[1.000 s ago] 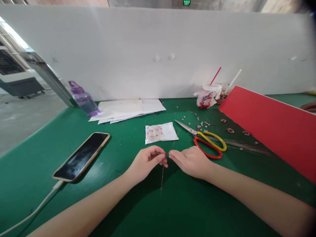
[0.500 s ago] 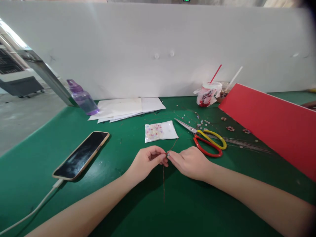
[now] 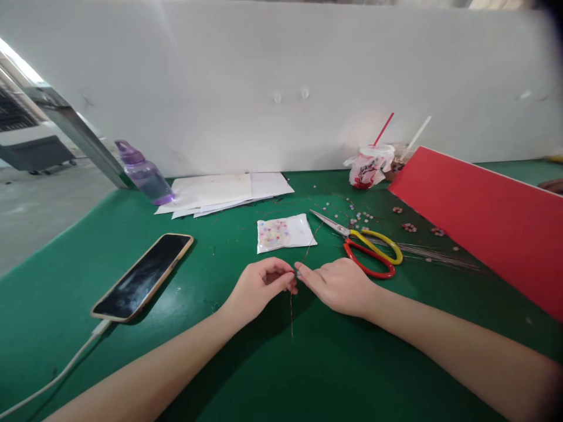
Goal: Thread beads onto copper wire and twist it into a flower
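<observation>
Head view: left hand (image 3: 259, 285) and right hand (image 3: 338, 284) meet fingertip to fingertip mid-table, near the front edge, both pinched shut on a thin wire (image 3: 291, 310). Wire hangs down from the pinch and runs up toward a small bead packet (image 3: 285, 232). Scissors (image 3: 367, 251) just right of the hands; phone (image 3: 144, 275) toward the left edge.

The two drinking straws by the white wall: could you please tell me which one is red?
The red straw stands in the white plastic cup with red print; the white straw rises right of it, behind the red board.
</observation>
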Demonstrator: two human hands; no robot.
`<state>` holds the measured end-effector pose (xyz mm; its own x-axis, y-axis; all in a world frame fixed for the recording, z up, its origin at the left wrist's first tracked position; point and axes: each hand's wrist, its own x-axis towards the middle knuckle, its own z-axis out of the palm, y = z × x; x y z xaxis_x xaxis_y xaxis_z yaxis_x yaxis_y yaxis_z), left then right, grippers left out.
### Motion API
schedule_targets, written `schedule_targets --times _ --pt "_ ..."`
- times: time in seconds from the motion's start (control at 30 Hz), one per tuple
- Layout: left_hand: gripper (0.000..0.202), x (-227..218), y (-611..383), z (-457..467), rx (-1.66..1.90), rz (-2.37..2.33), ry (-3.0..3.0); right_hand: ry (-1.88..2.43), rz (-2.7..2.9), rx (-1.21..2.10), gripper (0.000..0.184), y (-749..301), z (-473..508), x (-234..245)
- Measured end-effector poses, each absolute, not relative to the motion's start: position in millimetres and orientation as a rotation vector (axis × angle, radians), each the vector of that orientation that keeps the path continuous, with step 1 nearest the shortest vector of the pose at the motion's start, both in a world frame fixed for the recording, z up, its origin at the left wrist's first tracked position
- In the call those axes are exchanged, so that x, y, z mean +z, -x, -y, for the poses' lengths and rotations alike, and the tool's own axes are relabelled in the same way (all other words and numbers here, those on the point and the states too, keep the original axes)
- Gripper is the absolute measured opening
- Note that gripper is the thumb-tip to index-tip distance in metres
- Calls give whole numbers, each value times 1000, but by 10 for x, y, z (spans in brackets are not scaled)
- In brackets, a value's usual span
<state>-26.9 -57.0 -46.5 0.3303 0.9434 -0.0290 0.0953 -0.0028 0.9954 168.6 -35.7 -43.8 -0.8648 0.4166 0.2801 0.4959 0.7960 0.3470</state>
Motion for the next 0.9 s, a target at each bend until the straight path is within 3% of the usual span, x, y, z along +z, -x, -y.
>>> schedule_targets --times 0.9 --pt "15 -466 274 583 824 -1055 -1470 742 2841 -651 33 -1618 468 -393"
